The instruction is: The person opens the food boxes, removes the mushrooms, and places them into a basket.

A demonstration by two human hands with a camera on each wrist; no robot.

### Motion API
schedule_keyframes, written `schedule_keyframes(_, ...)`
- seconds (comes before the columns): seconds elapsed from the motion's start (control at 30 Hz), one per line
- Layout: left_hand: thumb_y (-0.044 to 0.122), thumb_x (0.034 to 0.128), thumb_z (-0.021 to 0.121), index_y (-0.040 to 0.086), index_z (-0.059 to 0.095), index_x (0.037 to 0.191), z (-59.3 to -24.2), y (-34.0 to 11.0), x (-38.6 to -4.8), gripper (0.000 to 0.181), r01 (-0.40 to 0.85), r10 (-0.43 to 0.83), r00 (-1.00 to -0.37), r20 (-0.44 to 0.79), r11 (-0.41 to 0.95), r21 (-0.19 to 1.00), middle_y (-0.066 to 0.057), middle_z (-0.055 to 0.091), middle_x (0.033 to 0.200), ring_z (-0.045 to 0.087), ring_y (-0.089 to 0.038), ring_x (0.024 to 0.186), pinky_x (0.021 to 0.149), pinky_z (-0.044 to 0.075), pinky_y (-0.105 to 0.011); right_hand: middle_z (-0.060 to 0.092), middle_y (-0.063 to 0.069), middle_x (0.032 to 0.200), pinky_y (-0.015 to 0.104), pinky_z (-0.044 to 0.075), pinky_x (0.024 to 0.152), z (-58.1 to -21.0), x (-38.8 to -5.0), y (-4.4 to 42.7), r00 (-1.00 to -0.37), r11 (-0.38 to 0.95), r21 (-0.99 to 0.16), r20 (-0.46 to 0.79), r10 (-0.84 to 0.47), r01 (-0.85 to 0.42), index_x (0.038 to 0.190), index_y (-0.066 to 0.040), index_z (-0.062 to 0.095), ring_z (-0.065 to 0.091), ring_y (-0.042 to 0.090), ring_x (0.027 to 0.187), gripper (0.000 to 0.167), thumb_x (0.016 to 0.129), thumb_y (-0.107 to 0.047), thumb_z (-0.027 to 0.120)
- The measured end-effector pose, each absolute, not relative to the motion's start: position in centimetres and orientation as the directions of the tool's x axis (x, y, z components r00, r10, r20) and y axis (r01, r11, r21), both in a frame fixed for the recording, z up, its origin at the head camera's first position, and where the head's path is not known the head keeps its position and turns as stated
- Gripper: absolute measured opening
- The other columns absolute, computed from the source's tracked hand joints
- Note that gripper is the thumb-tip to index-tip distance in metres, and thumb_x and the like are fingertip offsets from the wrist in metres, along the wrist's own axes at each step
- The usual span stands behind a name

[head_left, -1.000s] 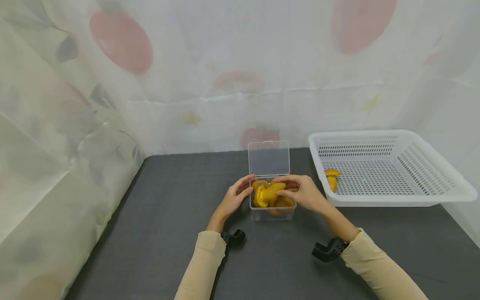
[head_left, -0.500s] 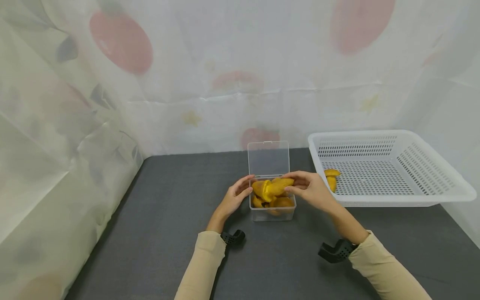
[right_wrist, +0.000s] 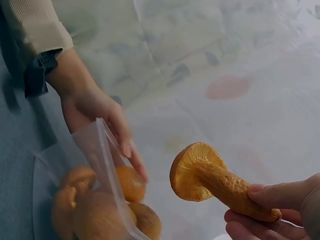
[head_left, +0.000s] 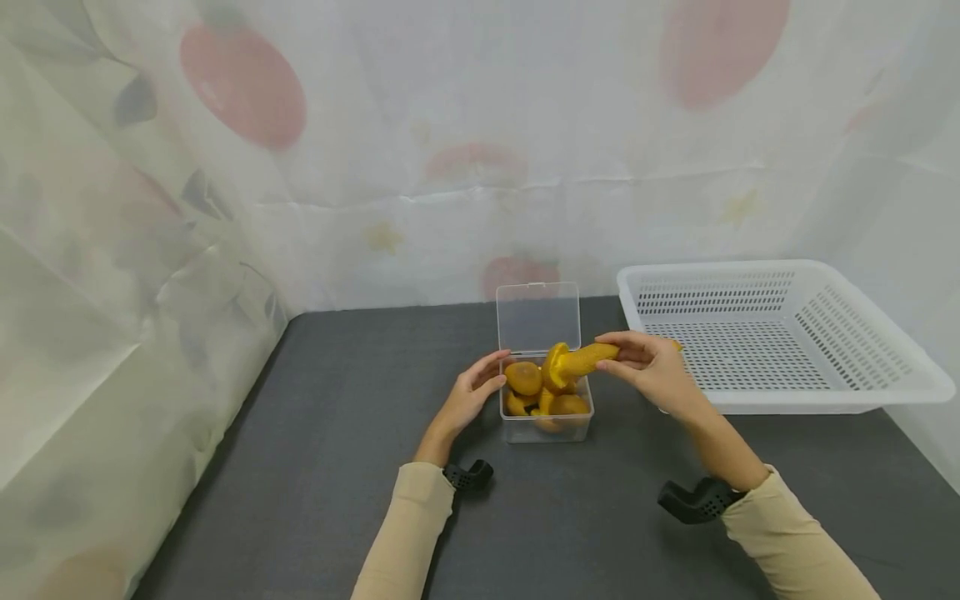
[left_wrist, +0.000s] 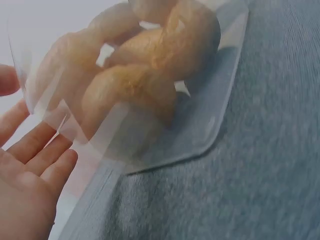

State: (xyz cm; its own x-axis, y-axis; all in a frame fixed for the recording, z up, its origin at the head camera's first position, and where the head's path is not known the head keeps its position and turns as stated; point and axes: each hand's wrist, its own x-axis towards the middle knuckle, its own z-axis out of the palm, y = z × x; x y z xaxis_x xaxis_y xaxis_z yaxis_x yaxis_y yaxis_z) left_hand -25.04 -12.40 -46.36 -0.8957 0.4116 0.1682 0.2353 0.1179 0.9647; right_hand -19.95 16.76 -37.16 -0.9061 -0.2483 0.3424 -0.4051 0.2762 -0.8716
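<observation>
While the left hand (head_left: 468, 396), fingers relaxed, touches the clear box (head_left: 517, 430), the right hand (head_left: 658, 375) pinches a yellow mushroom (head_left: 582, 362).

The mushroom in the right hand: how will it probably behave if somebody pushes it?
The mushroom is probably stiff: its cap juts beyond the right hand without drooping. Its bumpy stem likely gives decent grip. Pushed, it may roll in a curve: the round cap is wider than the stem.

No legible text, label or brand observed in any view. No readable numbers or signs found.
</observation>
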Motion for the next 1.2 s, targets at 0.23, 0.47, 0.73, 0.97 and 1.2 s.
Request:
schedule_keyframes(0.23, 0.016, 0.1012, 0.049, 0.008, 0.047, 0.142, -46.1, -12.0, -24.9, 0.041, 0.198, 0.353, -0.924, 0.147, 0.113, 0.974, -0.019, 0.051, 0.144, 0.041, -0.032, 0.14, 0.115, 0.037, -0.051, 0.063, -0.032, 0.097, 0.01, 0.055, 0.072, -36.5, -19.5, 18.6, -0.922, 0.282, -0.88, 0.343, -0.182, -0.383, 0.12, 0.013, 0.059, 0.065, -0.011, 0.086, 0.037, 0.089, -0.006, 0.067)
schedule_keyframes(0.47, 0.016, 0.1018, 0.047, 0.005, 0.047, 0.141, -46.5, -11.9, -25.0, 0.041, 0.218, 0.354, -0.919, 0.175, 0.088, 0.972, -0.021, 0.052, 0.142, 0.043, -0.033, 0.139, 0.114, 0.037, -0.051, 0.066, -0.031, 0.094, 0.01, 0.055, 0.067, -36.2, -19.4, 20.2, -0.911, 0.311, -0.856, 0.395, -0.121, -0.412, 0.116, 0.013, 0.061, 0.068, -0.009, 0.083, 0.037, 0.087, -0.009, 0.07)
schedule_keyframes(0.73, 0.016, 0.1026, 0.046, 0.004, 0.045, 0.142, -46.4, -11.9, -24.9, 0.041, 0.239, 0.365, -0.911, 0.192, 0.086, 0.967, -0.023, 0.051, 0.142, 0.043, -0.035, 0.138, 0.114, 0.037, -0.051, 0.067, -0.029, 0.095, 0.008, 0.054, 0.068, -36.1, -19.5, 22.1, -0.909, 0.314, -0.854, 0.406, -0.098, -0.415, 0.116, 0.003, 0.065, 0.067, -0.009, 0.082, 0.029, 0.088, -0.003, 0.068)
schedule_keyframes(0.97, 0.014, 0.1027, 0.045, 0.002, 0.044, 0.142, -46.4, -11.9, -24.8, 0.041, 0.245, 0.369, -0.908, 0.199, 0.082, 0.966, -0.024, 0.05, 0.142, 0.043, -0.036, 0.138, 0.114, 0.038, -0.051, 0.068, -0.028, 0.096, 0.007, 0.054, 0.069, -36.5, -19.7, 23.9, -0.91, 0.298, -0.863, 0.41, -0.062, -0.409, 0.111, -0.016, 0.069, 0.067, -0.009, 0.081, 0.024, 0.088, -0.01, 0.069)
schedule_keyframes(1.2, 0.016, 0.1028, 0.045, 0.004, 0.045, 0.142, -46.5, -11.9, -24.9, 0.041, 0.239, 0.37, -0.909, 0.193, 0.085, 0.967, -0.023, 0.05, 0.143, 0.044, -0.035, 0.138, 0.114, 0.037, -0.05, 0.067, -0.029, 0.098, 0.004, 0.052, 0.07, -36.8, -19.6, 25.3, -0.918, 0.289, -0.877, 0.397, -0.011, -0.383, 0.107, -0.027, 0.068, 0.065, -0.014, 0.083, 0.035, 0.088, 0.002, 0.065)
